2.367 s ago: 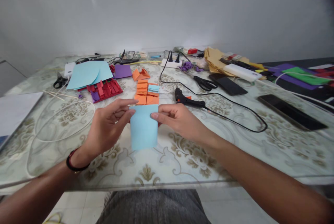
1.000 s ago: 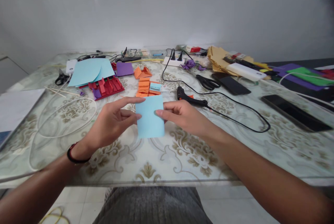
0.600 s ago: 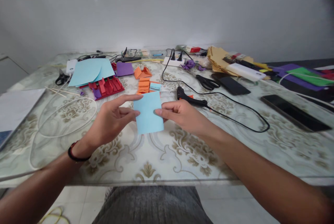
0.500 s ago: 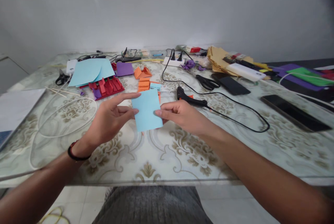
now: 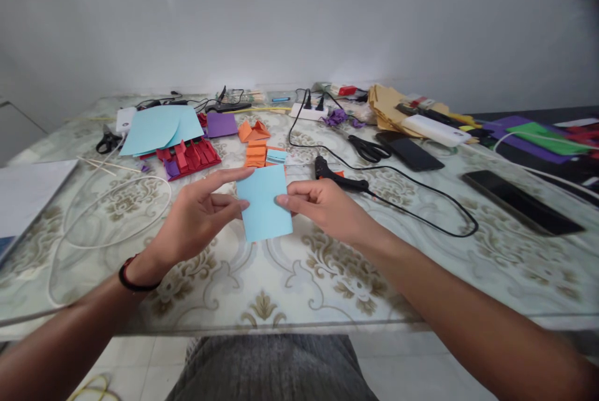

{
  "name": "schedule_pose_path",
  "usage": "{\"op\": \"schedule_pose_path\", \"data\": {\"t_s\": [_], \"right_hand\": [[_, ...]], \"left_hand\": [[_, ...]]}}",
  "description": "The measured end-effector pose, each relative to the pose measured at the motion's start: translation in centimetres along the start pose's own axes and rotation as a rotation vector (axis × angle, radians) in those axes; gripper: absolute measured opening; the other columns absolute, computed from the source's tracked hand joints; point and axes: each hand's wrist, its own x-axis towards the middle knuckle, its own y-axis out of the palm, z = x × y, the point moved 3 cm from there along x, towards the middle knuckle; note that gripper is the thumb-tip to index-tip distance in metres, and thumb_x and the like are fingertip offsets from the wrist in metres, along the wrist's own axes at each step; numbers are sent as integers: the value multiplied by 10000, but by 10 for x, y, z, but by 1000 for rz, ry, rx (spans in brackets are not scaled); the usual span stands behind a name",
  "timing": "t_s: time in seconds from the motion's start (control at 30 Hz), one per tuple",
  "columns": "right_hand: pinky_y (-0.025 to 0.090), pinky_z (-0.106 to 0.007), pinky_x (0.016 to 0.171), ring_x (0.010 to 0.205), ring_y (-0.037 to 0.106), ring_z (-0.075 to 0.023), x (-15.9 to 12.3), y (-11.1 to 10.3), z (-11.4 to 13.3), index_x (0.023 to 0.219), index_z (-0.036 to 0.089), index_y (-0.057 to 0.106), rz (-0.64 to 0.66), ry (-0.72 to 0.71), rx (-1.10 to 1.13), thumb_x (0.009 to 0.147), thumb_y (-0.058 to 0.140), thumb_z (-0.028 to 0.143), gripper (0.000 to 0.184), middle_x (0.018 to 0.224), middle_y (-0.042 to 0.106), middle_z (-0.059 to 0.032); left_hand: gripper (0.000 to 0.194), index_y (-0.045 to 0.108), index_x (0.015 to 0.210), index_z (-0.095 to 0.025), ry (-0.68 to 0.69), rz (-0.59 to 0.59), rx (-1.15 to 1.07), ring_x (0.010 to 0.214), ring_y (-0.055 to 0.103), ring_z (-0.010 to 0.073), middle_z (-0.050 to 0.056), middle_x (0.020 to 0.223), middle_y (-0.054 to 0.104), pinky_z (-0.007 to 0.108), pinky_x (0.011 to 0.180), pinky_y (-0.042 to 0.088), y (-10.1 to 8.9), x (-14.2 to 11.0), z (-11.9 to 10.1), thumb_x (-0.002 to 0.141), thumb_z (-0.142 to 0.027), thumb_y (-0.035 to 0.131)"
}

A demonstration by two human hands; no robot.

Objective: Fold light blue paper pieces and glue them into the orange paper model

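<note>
A small light-blue sheet of paper [image 5: 264, 204] is held up over the table's front middle, its face toward me. My left hand [image 5: 199, 207] pinches its left edge, thumb in front and index finger along the top corner. Thumb and fingers of my right hand [image 5: 322, 206] grip the right edge; some fingertips are hidden behind the sheet. Just beyond it lie folded orange paper pieces [image 5: 256, 153] and a small folded blue piece [image 5: 276, 156]. A black glue gun [image 5: 339, 178] rests to the right of them.
Larger blue sheets [image 5: 156, 126] overlap red folded paper strips [image 5: 194, 158] at left. Black scissors [image 5: 369, 149], two dark phones [image 5: 521, 201] and a white power bank [image 5: 436, 130] lie right. A power strip [image 5: 309, 111] sits behind. Cables cross the patterned tablecloth [image 5: 346, 282].
The view has shifted slightly. Both hands keep their hold on the blue sheet, which sits almost the same, tilted very slightly differently.
</note>
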Motion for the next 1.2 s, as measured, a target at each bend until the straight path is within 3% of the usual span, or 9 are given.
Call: {"op": "schedule_pose_path", "data": {"t_s": [0.07, 0.2, 0.37, 0.53, 0.7, 0.87, 1.03, 1.2], "right_hand": [[370, -265, 607, 606, 455, -114, 0, 0, 0, 660, 173, 597, -13, -6, -45, 850, 731, 569, 459, 641, 516, 33], [329, -267, 592, 592, 416, -107, 0, 1, -2, 658, 176, 570, 8, -17, -70, 866, 709, 572, 468, 630, 480, 43], [332, -268, 611, 628, 424, -111, 0, 4, -5, 688, 177, 570, 53, -14, -50, 891, 683, 557, 445, 671, 472, 38], [325, -271, 608, 638, 428, -116, -3, 4, -4, 723, 174, 605, 57, -13, -117, 923, 652, 496, 382, 691, 496, 30], [320, -268, 590, 631, 430, -117, -5, 5, -2, 727, 173, 616, 42, -9, -142, 926, 650, 483, 370, 684, 507, 25], [321, -258, 565, 621, 430, -117, -4, 5, 0, 753, 173, 627, 7, -28, -96, 927, 648, 494, 366, 689, 499, 22], [282, -253, 521, 574, 384, -106, -5, 3, 2, 750, 173, 634, -14, -35, -128, 930, 647, 486, 361, 648, 472, 32], [268, -248, 521, 556, 373, -96, -7, 8, 1, 761, 173, 658, 46, -46, -182, 945, 648, 435, 320, 614, 470, 44]], "left_hand": [[517, 657, 1381, -216, -3, 4, -8, 799, 799, 197, 58, 1033, 799, 311, 767, 698, 0, 0, 1, 878, -234, 773], [490, 657, 1345, -191, 6, -34, -31, 788, 793, 190, 90, 1159, 759, 303, 710, 703, -1, 2, 0, 878, -280, 774], [358, 721, 1208, -160, -4, -37, 12, 694, 756, 159, 8, 782, 736, 263, 671, 684, 0, 2, -1, 896, -330, 761], [306, 764, 1147, -181, -7, -37, 112, 697, 764, 175, 22, 784, 784, 248, 648, 661, -2, 2, -1, 906, -370, 751], [230, 781, 868, -194, -68, 8, 193, 655, 777, 214, 28, 733, 789, 267, 580, 639, -4, 3, -2, 920, -410, 722], [249, 754, 818, -194, -67, 53, 176, 672, 772, 204, 26, 733, 777, 260, 601, 626, -3, 3, -3, 932, -410, 704], [307, 740, 844, -169, -106, 212, 153, 710, 757, 198, 37, 757, 752, 256, 609, 594, 2, 1, 1, 959, -440, 655], [371, 686, 753, -158, -42, 263, 347, 572, 568, 120, -14, 634, 609, 216, 497, 425, 5, 1, 0, 986, -432, 595]]}}
